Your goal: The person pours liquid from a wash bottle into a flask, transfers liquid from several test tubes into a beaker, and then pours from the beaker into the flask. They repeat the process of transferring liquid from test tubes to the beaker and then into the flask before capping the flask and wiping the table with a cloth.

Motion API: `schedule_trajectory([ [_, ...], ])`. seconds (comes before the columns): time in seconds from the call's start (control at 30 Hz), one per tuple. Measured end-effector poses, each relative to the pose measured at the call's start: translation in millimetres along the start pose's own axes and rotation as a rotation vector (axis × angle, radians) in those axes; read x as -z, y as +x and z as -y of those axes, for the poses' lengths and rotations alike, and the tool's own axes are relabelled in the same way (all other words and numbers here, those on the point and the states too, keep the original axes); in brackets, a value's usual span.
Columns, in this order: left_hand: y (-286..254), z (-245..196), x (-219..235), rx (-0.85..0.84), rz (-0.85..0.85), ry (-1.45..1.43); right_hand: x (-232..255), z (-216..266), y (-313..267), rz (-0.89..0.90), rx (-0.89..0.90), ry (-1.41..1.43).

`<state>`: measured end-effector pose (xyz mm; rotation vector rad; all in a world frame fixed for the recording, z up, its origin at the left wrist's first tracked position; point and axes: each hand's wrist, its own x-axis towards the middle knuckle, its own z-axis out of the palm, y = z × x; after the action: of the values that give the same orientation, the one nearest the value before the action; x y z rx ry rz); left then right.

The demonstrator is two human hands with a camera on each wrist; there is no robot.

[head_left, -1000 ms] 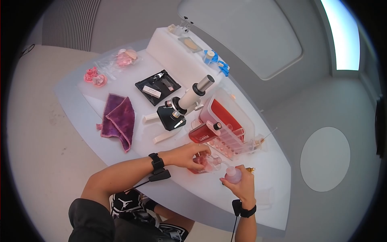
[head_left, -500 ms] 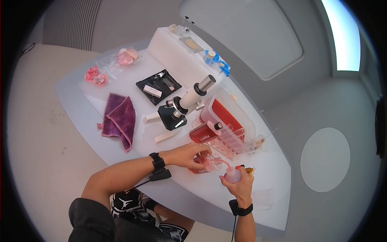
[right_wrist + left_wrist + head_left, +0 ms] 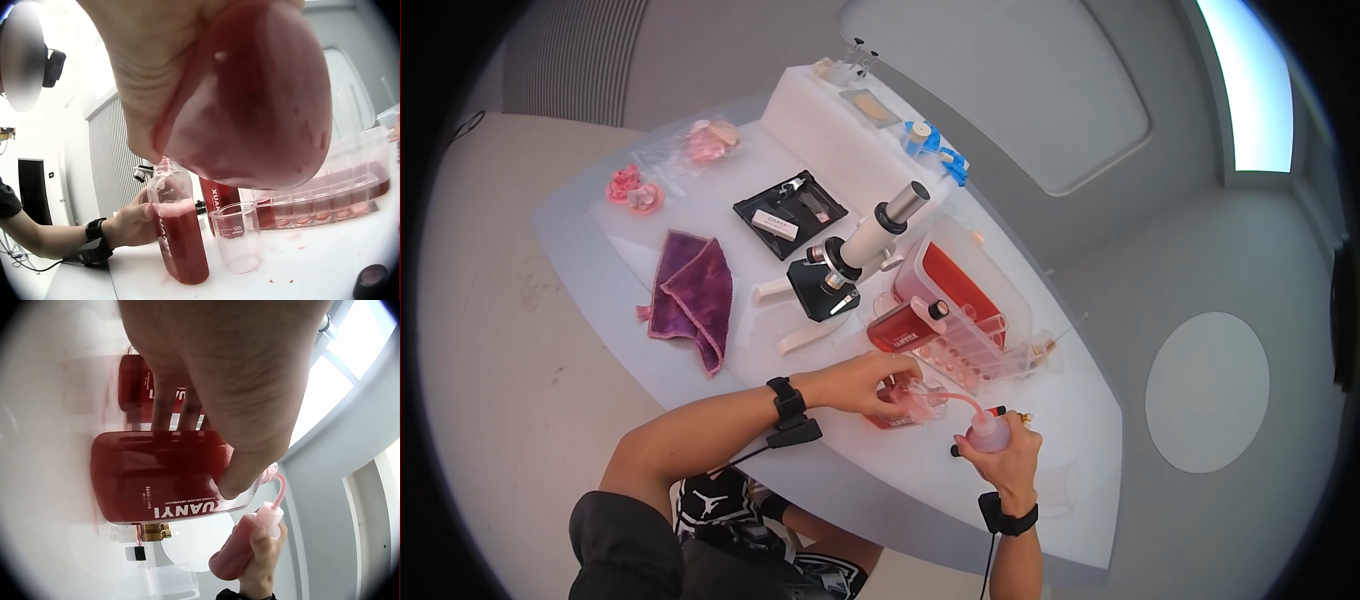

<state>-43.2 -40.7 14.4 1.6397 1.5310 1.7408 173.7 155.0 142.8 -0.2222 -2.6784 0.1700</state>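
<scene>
The left hand [image 3: 865, 385] grips an upright bottle of red liquid [image 3: 156, 475], its thumb on the near face in the left wrist view. Held in the curled right hand [image 3: 1012, 464] is a soft squeeze bottle [image 3: 256, 100] with red-pink contents. From the squeeze bottle's pale cap [image 3: 270, 514] a bent pink tube [image 3: 968, 399] runs into the mouth of the red bottle. In the right wrist view, foam lies on the red liquid. A clear beaker [image 3: 237, 244] stands beside that bottle.
A second, black-capped red bottle [image 3: 900, 328] stands beyond the left hand, near a microscope [image 3: 865, 245], a tube rack [image 3: 945, 362] and a clear bin [image 3: 1010, 280]. A purple cloth [image 3: 692, 300] and black tray [image 3: 785, 222] lie left. Small dark-capped vials surround the right hand.
The bent tube, pale a second ago, now shows pink along its length. The right hand and squeeze bottle have shifted slightly to the right; the left hand stays on the red bottle.
</scene>
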Motion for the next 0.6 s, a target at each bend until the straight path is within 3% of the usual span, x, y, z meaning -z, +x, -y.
schedule_trajectory([
  [0.27,0.9,-3.4,0.0,0.031,0.008,-0.006,3.2,24.1,8.6,0.248,-0.072,-0.034],
  [0.47,0.9,-0.5,0.0,0.003,0.004,-0.013,-17.8,16.6,1.0,0.149,-0.126,0.157],
  [0.6,0.6,-0.3,-0.9,-0.023,-0.008,-0.007,-25.5,17.3,-2.9,0.049,-0.103,0.135],
])
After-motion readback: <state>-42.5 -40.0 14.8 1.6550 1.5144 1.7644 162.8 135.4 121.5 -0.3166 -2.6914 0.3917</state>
